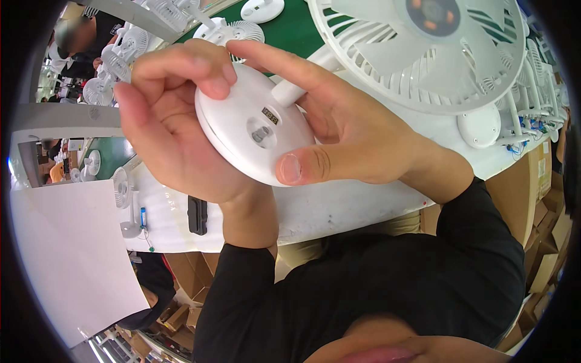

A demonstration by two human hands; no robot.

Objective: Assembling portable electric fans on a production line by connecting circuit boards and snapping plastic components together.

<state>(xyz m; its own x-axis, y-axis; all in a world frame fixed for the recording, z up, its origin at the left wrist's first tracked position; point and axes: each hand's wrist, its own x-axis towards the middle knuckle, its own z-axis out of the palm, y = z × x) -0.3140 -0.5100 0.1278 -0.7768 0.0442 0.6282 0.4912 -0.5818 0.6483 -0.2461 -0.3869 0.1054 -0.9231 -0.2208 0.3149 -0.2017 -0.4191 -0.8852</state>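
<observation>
A white desk fan (pixel 239 130) is tilted up between my two hands, its round base turned toward me. A small dark display window and a grey knob in an oval recess show on the base. My left hand (pixel 172 130) cups the base's left edge, with its fingers curled over the rim. From the right, my right hand (pixel 357 136) grips the same base, its thumb pressed on the near edge and its index finger stretched along the far side by the stem. The caged fan head (pixel 381 63) with pale blades points up at the upper right.
On the white tabletop (pixel 339 209) lie a black case-like object (pixel 196 215) and a fan part with a blue cylinder (pixel 143 218). Several white fans stand at the back and right. A white sheet (pixel 72 254) hangs at left. Another person (pixel 91 36) is at far left. Cardboard boxes (pixel 514 181) stand right.
</observation>
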